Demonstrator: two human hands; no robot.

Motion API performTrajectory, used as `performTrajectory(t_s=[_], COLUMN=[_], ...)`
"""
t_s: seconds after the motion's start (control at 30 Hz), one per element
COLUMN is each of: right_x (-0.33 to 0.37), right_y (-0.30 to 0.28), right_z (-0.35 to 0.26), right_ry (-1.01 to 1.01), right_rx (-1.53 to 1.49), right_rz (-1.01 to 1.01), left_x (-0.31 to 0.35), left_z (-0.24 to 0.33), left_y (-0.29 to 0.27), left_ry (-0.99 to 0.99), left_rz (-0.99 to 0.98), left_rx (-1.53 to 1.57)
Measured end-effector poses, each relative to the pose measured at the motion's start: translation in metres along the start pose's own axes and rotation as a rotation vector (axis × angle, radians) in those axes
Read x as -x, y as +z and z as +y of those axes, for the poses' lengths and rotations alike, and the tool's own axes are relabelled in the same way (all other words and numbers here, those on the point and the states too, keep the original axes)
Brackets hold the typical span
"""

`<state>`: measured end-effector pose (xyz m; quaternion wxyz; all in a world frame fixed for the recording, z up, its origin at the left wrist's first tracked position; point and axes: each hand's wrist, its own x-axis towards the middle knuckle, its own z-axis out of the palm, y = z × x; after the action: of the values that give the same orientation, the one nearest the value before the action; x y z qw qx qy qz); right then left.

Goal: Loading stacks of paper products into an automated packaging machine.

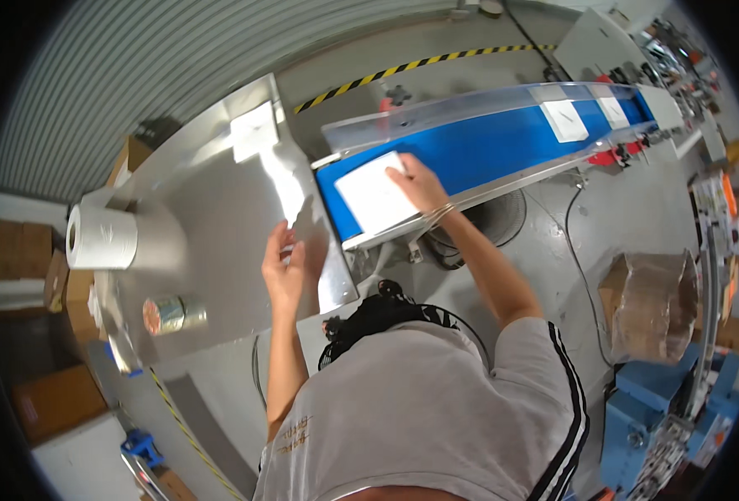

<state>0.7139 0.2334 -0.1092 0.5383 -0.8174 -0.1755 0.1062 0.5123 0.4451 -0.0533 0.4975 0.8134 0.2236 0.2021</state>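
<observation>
At the near end of a blue conveyor belt (461,150), my right hand (420,185) grips the right side of a flat white square packet (374,196), thumb on top. The packet lies over the belt's end; its underside is hidden. My left hand (283,271) hovers by the right edge of a shiny metal table (211,225), fingers apart and holding nothing. Farther along the belt lie two more white packets, one (563,121) nearer and one (612,112) near the far end. Another white packet or small stack (254,131) rests on the table's far corner.
A large white roll (102,237) and a roll of clear tape (165,315) stand on the table's left part. Clear guards (436,115) line the belt. Below it is a floor fan (503,221). A plastic-lined carton (653,305) and blue machinery (645,401) are at right.
</observation>
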Motion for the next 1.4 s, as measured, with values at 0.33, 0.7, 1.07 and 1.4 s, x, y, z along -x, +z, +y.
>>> performTrajectory(t_s=[0.33, 0.7, 1.07, 1.4], right_x=[-0.080, 0.188, 0.348, 0.406], right_y=[-0.248, -0.088, 0.144, 0.244], right_z=[0.087, 0.177, 0.210, 0.203], right_ry=[0.295, 0.394, 1.045, 0.852], right_rx=[0.516, 0.270, 0.069, 0.213], right_rz=[0.428, 0.859, -0.224, 0.131], left_x=[0.010, 0.013, 0.005, -0.011], left_z=[-0.054, -0.074, -0.073, -0.084], left_y=[0.034, 0.037, 0.036, 0.054], left_ry=[-0.141, 0.037, 0.725, 0.806], left_rz=[-0.096, -0.096, -0.239, -0.325], left_rx=[0.219, 0.085, -0.175, -0.183])
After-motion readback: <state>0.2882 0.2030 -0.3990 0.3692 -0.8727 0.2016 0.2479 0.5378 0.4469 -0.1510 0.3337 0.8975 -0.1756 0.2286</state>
